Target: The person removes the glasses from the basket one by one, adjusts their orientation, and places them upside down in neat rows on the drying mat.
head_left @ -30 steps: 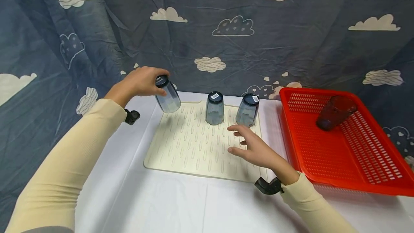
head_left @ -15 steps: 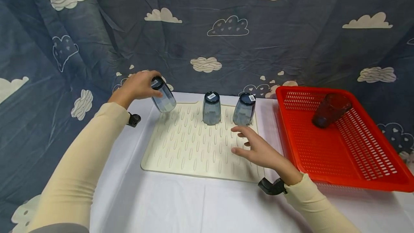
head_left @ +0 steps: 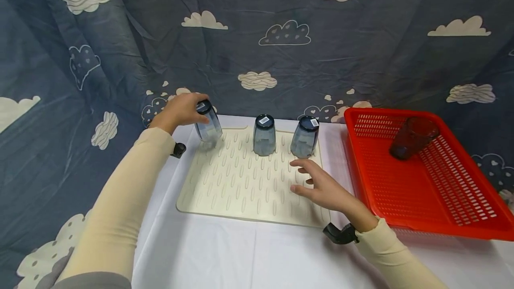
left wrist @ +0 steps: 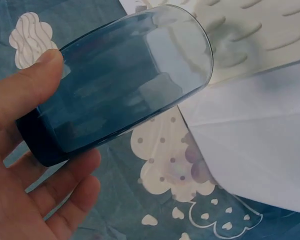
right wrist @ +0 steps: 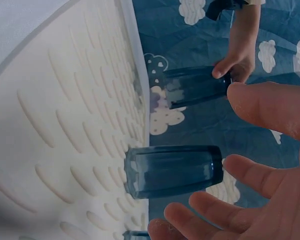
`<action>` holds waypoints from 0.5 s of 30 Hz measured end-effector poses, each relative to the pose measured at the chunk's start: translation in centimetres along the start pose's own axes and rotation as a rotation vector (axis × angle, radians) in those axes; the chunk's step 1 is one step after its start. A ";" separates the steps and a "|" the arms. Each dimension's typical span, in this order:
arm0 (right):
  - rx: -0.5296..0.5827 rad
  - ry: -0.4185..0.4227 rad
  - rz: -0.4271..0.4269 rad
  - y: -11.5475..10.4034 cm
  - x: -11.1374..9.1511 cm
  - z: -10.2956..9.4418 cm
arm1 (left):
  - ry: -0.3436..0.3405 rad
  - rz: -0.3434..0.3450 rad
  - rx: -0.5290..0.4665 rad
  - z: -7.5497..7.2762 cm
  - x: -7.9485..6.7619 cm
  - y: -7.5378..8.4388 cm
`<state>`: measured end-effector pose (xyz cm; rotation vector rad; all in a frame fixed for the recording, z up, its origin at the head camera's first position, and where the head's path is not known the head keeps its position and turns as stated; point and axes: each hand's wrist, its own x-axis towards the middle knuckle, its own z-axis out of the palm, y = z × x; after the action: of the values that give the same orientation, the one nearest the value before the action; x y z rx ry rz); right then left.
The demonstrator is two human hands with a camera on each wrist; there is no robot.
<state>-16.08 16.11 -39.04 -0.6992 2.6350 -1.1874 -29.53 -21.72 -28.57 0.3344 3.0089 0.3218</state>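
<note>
My left hand [head_left: 182, 111] grips a blue-tinted drinking glass [left wrist: 125, 80] by its dark base, thumb on one side and fingers on the other. The glass is held mouth down, slightly tilted, over the back left corner of a cream ridged mat [head_left: 241, 186]; in the left wrist view its rim looks apart from the mat. Two more blue glasses stand upside down on the mat, a middle glass [head_left: 264, 136] and a right glass [head_left: 305, 137]. My right hand [head_left: 321, 186] hovers over the mat's right side, fingers spread and holding nothing, in front of the right glass.
A red perforated basket [head_left: 401, 208] stands to the right of the mat, with one dark glass [head_left: 413, 137] leaning inside it. Behind the white-covered table [head_left: 201, 249] hangs a dark blue cloth [head_left: 241, 52] with a cloud pattern.
My left hand has lowered the glass toward the mat's back left corner and turned it more upright. The right hand stays nearly in place. The head view has shifted slightly.
</note>
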 end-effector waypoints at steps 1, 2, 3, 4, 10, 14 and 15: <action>0.000 -0.005 0.002 0.1 0.0 0.0 | -0.001 -0.001 -0.002 0.2 0.2 0.0; 0.000 -0.009 0.005 0.1 0.0 0.1 | 0.001 -0.001 -0.002 0.4 0.4 0.0; -0.002 -0.014 0.008 0.1 0.0 0.1 | 0.002 0.003 0.001 0.6 0.5 0.1; -0.001 -0.014 0.016 0.1 0.0 0.1 | 0.002 0.001 0.002 0.8 0.6 0.1; 0.004 -0.014 0.040 0.2 0.0 0.1 | -0.026 -0.005 0.013 2.2 1.3 0.2; 0.005 -0.023 0.032 0.4 0.0 0.1 | -0.036 -0.010 0.004 3.0 1.5 0.3; 0.002 -0.025 0.030 0.4 0.0 0.1 | -0.036 -0.009 0.000 3.2 1.5 0.3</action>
<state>-16.16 16.26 -39.42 -0.6666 2.6144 -1.1658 -30.55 -20.48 -31.70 0.3233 2.9743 0.3112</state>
